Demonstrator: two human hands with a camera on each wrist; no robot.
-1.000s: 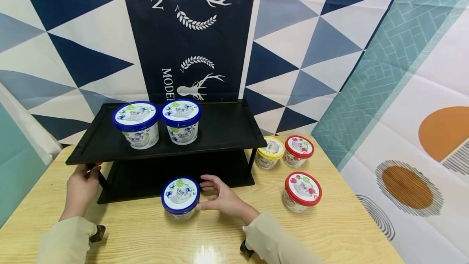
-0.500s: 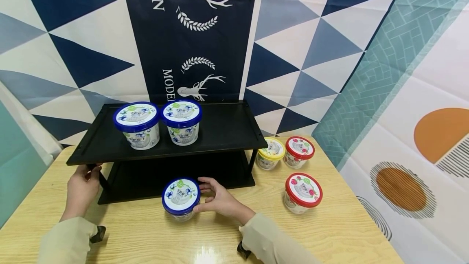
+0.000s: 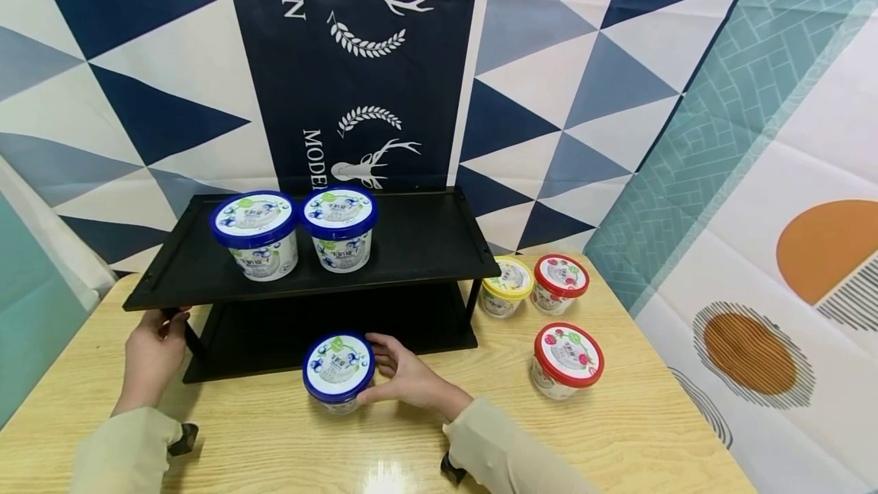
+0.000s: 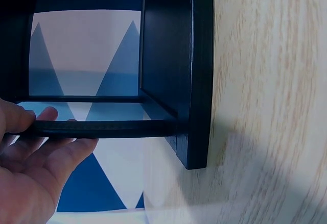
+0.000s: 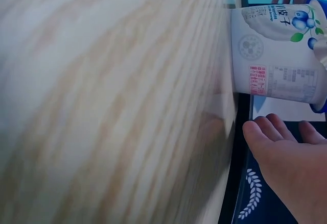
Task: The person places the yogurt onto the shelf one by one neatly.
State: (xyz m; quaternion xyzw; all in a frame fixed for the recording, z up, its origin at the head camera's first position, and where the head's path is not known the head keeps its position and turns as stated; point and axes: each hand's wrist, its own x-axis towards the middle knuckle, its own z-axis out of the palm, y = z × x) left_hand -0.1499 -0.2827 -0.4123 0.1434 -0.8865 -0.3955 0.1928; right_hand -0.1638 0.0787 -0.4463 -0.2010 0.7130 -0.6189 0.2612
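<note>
My left hand (image 3: 155,351) grips the front left post (image 4: 107,128) of a black two-tier shelf (image 3: 425,238), thumb on one side and fingers on the other. In the head view my right hand (image 3: 411,376) is at the right side of a blue-lidded tub (image 3: 339,364) on the table before the shelf. The right wrist view shows that tub's printed white wall (image 5: 276,55), with the relaxed fingers (image 5: 265,132) a small gap away from it. Two more blue-lidded tubs, one at the left (image 3: 255,231) and one beside it (image 3: 340,227), stand on the upper tier.
Right of the shelf stand a yellow-lidded tub (image 3: 507,284) and a red-lidded tub (image 3: 560,280). Another red-lidded tub (image 3: 566,357) is nearer the front. A patterned cloth (image 3: 370,59) hangs behind the wooden table (image 3: 274,448).
My right hand has shifted slightly left, nearer the front blue-lidded tub. The left hand stays on the post, and the tubs have not moved.
</note>
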